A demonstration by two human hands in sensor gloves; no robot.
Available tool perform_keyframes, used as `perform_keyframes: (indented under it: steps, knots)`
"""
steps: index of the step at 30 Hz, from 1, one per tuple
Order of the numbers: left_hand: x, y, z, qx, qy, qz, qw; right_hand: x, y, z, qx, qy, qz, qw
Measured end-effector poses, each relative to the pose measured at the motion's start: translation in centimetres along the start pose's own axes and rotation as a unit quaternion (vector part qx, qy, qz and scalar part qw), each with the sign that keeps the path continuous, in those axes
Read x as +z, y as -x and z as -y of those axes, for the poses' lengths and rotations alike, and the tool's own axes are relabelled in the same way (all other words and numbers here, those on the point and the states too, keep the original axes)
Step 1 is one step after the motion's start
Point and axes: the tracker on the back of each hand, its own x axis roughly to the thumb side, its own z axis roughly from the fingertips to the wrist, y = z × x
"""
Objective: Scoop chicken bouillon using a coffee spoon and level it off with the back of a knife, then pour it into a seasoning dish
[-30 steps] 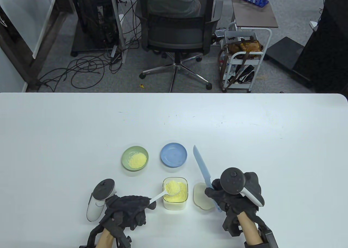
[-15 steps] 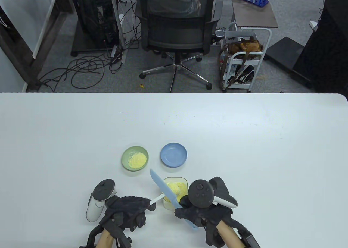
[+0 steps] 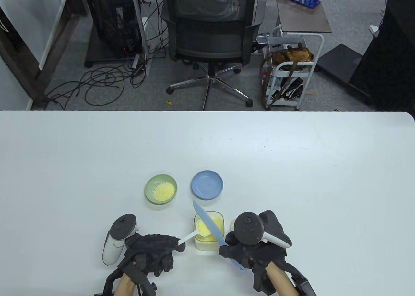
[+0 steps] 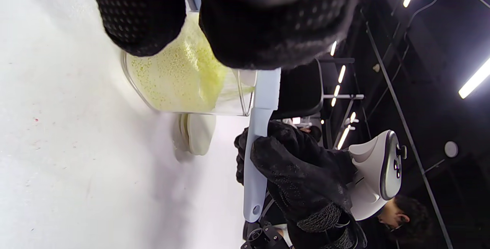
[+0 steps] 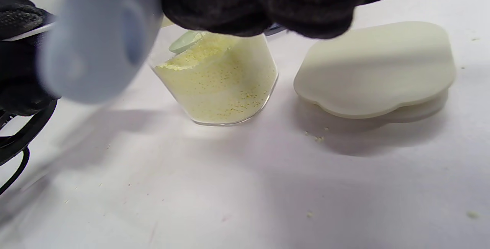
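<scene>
My left hand [image 3: 152, 249] pinches the handle of a white coffee spoon [image 3: 189, 236]. Its bowl, heaped with yellow bouillon, hangs over the clear bouillon jar [image 3: 209, 229] [image 5: 218, 84] [image 4: 180, 80]. My right hand [image 3: 251, 252] grips a light blue knife [image 3: 209, 226] [image 4: 256, 149] by its handle. The blade lies across the spoon bowl and the jar's mouth, tip pointing to the far left. An empty blue seasoning dish [image 3: 207, 184] sits just behind the jar. To its left a green dish [image 3: 161, 189] holds bouillon.
The jar's cream lid [image 5: 375, 69] [image 4: 197, 132] lies on the table [image 3: 291, 166] right of the jar, mostly hidden by my right hand in the table view. A few yellow grains are scattered on the table near it. Beyond the far edge stands an office chair [image 3: 210, 33].
My right hand swung the knife from right of the jar leftward over the spoon, then drew it back right across the spoon bowl. The left hand and spoon stayed over the jar.
</scene>
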Motion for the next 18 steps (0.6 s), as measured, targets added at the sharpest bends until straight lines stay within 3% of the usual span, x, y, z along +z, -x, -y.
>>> perform_keyframes:
  steps: [12,18]
  knots:
    - [0.0,0.0,0.0,0.006,0.003,0.001,1.000,1.1,3.6,1.3,-0.052,0.045,-0.037,0.997]
    - [0.0,0.0,-0.1,0.010,-0.006,0.004,1.000,1.3,8.4,3.0,-0.106,0.155,-0.141,0.972]
